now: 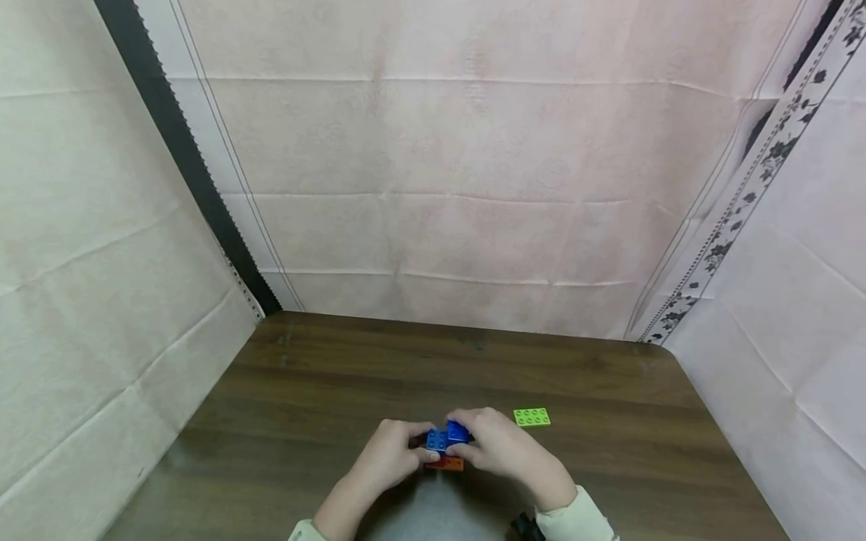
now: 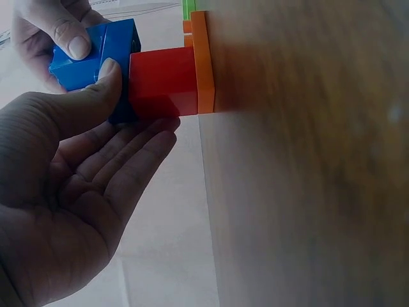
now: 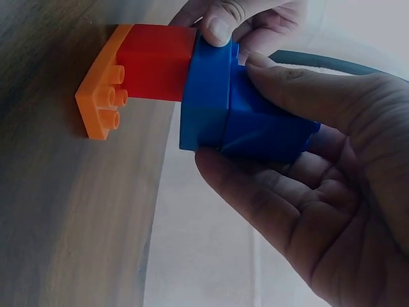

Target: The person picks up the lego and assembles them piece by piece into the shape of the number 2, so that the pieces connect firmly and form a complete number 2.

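Note:
A small stack of toy building bricks stands on the table in front of me. At its bottom is an orange studded plate point(image 3: 102, 96), with a red brick point(image 2: 163, 83) on top. Above the red one sits a flatter blue brick point(image 3: 206, 96), which my left hand point(image 1: 392, 453) pinches between thumb and fingers. My right hand point(image 1: 499, 445) grips a darker blue block point(image 3: 265, 128) on the right end of that blue brick, the two faces meeting. Part of the darker block is hidden by my right thumb and fingers.
A lime-green studded plate point(image 1: 531, 417) lies on the brown wooden table point(image 1: 325, 376), beyond my right hand. Pale cloth point(image 1: 460, 173) hangs along the back and both sides of the table. A small black object point(image 1: 526, 527) shows beside the right sleeve.

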`<state>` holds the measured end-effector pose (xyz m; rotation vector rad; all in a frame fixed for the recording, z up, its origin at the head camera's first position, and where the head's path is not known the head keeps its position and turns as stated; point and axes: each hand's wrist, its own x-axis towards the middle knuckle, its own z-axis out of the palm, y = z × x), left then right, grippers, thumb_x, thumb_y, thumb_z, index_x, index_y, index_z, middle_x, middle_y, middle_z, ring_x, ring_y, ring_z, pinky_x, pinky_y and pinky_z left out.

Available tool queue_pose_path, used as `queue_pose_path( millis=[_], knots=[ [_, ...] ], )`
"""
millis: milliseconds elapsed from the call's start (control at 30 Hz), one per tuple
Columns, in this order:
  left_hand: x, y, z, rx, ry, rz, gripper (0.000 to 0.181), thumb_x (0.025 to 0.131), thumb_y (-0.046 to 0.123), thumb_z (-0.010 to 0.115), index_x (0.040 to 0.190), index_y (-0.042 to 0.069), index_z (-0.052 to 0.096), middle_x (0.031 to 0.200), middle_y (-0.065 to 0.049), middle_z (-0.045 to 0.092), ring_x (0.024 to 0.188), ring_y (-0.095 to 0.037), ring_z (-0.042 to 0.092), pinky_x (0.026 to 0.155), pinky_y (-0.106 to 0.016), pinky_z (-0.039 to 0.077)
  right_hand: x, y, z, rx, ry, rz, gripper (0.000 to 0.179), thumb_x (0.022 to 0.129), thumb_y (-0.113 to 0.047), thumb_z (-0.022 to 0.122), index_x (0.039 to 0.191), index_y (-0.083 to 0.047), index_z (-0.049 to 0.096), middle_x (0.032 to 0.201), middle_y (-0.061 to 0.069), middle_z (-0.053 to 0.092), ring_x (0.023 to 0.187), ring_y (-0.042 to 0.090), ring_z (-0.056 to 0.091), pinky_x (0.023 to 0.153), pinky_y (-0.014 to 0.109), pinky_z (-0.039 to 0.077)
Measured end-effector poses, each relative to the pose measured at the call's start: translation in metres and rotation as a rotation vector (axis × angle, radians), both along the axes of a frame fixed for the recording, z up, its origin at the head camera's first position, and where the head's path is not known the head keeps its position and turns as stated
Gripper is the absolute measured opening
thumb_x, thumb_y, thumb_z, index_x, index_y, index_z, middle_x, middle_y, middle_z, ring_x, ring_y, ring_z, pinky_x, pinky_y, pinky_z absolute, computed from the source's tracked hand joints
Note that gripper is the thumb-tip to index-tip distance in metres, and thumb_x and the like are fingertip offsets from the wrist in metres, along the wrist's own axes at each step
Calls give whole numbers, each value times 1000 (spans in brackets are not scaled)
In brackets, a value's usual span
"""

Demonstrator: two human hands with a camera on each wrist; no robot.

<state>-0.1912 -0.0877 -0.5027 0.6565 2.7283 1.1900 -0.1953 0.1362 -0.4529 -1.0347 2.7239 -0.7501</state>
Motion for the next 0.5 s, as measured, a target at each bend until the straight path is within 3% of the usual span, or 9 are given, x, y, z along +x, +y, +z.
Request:
queue_pose_path(
  millis=[500],
  knots=[
    [0,0,1,-24,5,11,20,88,29,78,107,25,77,95,12,73,84,-5,66,74,-29,53,1,-5,3,21,-36,-34,37,95,-29,72,124,-9,64,100,-5,67,76,2,57,68,22,51]
  ],
)
